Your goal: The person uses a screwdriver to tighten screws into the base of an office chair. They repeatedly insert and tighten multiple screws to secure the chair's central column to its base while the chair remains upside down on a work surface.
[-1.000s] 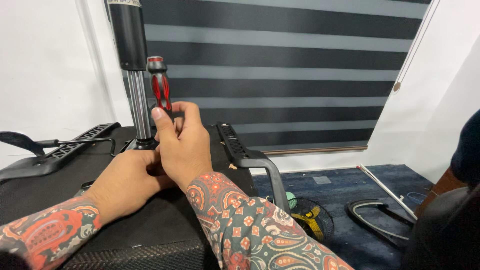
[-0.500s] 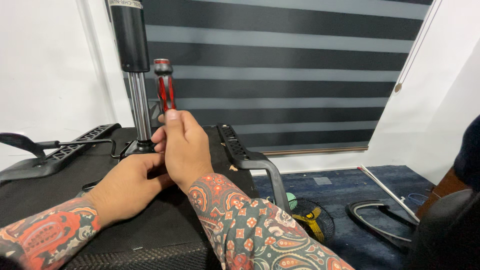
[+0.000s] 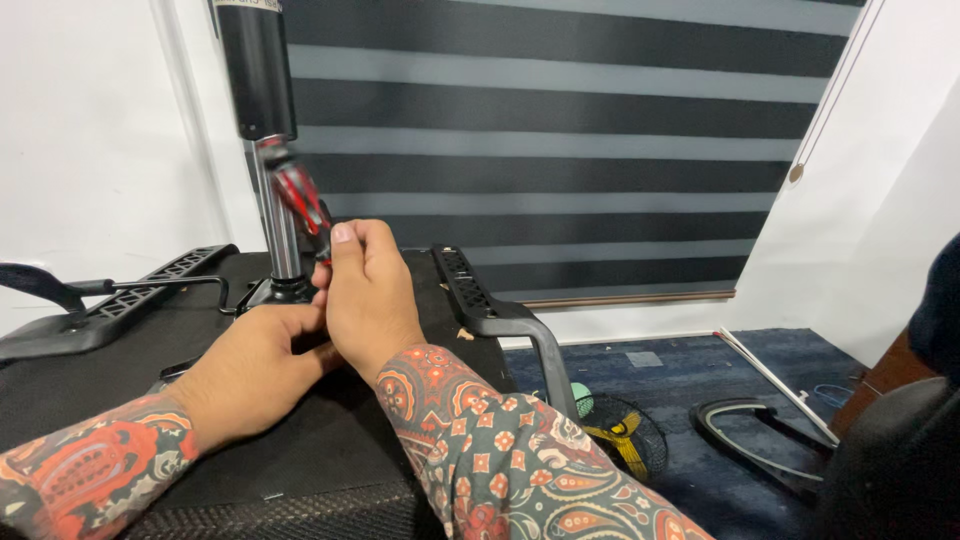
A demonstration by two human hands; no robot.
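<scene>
We recorded the left hand (image 3: 262,362) resting curled on the upturned chair seat (image 3: 120,400), nothing visibly in its grip. Just beyond, the right hand (image 3: 365,295) had its grip closed around a red-and-black screwdriver (image 3: 298,198), tilted before the gas-lift column (image 3: 262,120). The striped blind (image 3: 560,150) hung behind that column.

Red-and-black screwdriver (image 3: 300,198) tilts up and to the left, handle blurred, its lower end hidden in a fist, right beside the upturned chair's chrome gas-lift column (image 3: 278,225).
</scene>
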